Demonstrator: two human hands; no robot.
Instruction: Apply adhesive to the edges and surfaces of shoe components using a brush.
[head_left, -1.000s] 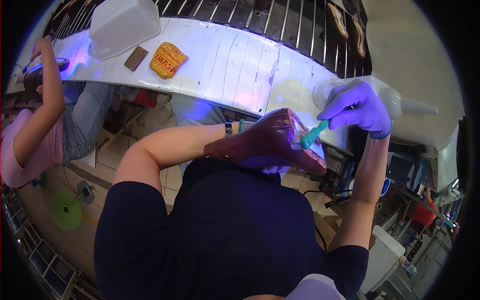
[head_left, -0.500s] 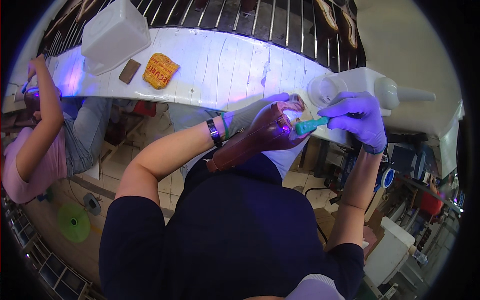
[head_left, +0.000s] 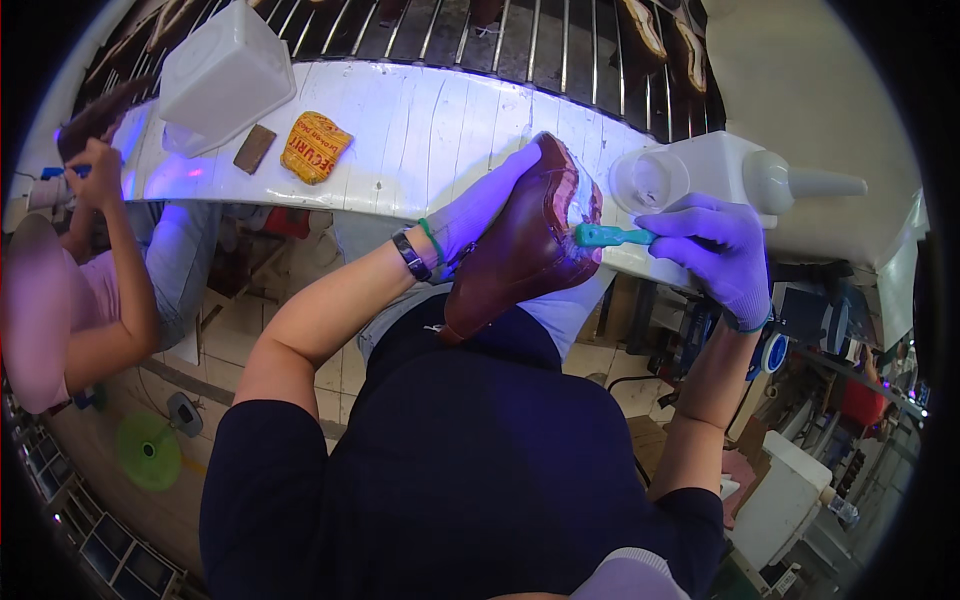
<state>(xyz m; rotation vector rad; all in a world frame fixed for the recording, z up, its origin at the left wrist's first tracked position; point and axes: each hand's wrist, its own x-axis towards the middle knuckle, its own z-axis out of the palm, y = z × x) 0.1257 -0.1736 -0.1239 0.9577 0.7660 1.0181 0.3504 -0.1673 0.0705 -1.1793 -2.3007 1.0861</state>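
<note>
My left hand (head_left: 490, 200), gloved, is closed round the far left side of a brown leather boot upper (head_left: 515, 245). The boot is tilted over my lap at the table's edge, its underside turned to the right. Along that underside runs a pale, ragged strip. My right hand (head_left: 715, 245), also gloved, pinches a teal-handled brush (head_left: 612, 236) between thumb and fingers. The brush's head touches the boot's underside edge. The fingers of my left hand are partly hidden behind the boot.
On the white table (head_left: 400, 130) are a white plastic tub (head_left: 225, 80), a brown block (head_left: 255, 149), a yellow packet (head_left: 315, 148), a clear cup (head_left: 648, 182) and a white nozzled bottle (head_left: 770, 180). Beyond is a metal-bar rack (head_left: 480, 40). A co-worker (head_left: 110, 300) handles brown footwear at left.
My left hand has turned the boot, so more of its underside shows. The brush has shifted slightly left along the edge. The co-worker's arm and footwear have moved.
</note>
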